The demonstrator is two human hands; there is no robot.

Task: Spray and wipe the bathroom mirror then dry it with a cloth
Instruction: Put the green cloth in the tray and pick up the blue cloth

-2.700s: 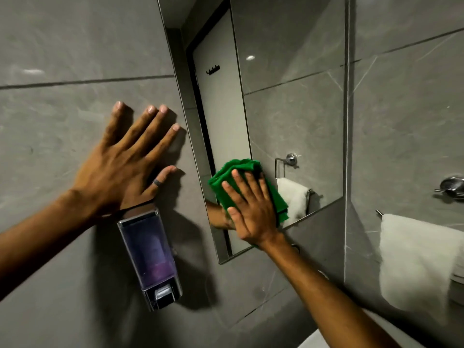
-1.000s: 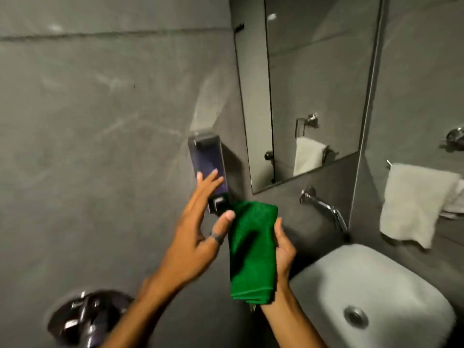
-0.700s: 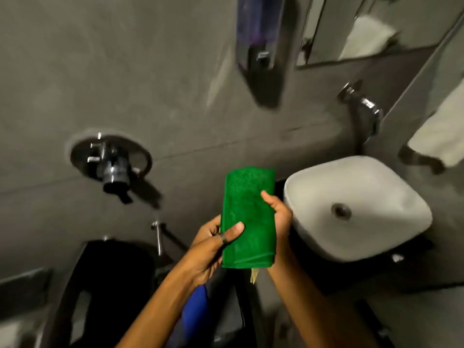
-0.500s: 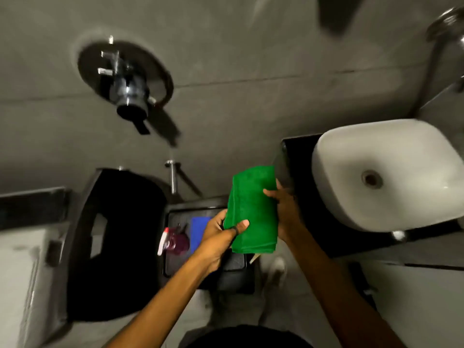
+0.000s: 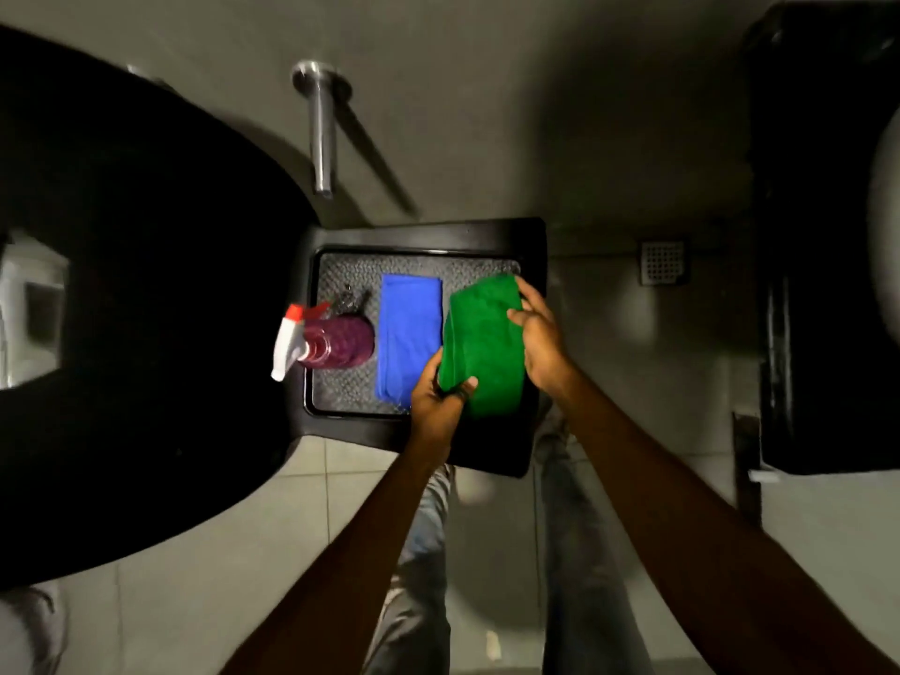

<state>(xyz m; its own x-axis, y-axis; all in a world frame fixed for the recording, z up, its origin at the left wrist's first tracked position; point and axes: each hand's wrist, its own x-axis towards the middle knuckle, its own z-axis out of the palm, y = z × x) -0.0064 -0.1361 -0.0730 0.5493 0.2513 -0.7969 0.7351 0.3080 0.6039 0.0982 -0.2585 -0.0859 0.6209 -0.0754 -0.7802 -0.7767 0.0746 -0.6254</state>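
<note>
I've got the green cloth (image 5: pixel 484 345) w/ both grips, left hand (image 5: pixel 438 406) pinching its near edge, right hand (image 5: pixel 540 333) clasping its far side, just right of the blue cloth (image 5: pixel 408 333) on the black tray (image 5: pixel 423 233).

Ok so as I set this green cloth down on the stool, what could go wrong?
The spray bottle stands at the black stool's left edge, nozzle overhanging; a knock could tip it off. The green cloth, held by the left hand and right hand, sits against the blue cloth; if it is damp, that could wet the drying cloth.
</note>
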